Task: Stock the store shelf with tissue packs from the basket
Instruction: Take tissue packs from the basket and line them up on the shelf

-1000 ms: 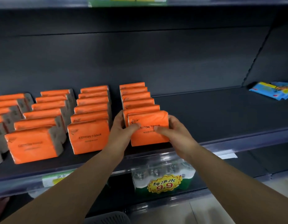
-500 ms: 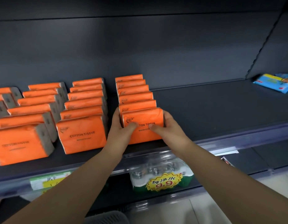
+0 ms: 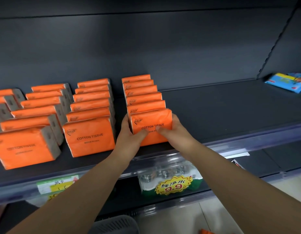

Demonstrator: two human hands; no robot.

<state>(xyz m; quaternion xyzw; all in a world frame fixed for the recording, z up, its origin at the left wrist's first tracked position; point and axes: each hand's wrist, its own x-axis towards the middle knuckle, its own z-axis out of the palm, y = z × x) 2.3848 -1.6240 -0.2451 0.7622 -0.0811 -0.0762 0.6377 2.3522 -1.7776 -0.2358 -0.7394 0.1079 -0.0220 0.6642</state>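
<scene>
Pushed back since 1 second earlier, the front tissue pack (image 3: 151, 127) stood upright against its row of 5 on the shelf (image 3: 222, 112), left hand (image 3: 131, 137) and right hand (image 3: 173, 132) clamped on its sides, placement apparently nearly finished.

Matt dark shelf (image 3: 230, 112); tissue pack (image 3: 151, 127) in slightly glossy orange wrap.
</scene>
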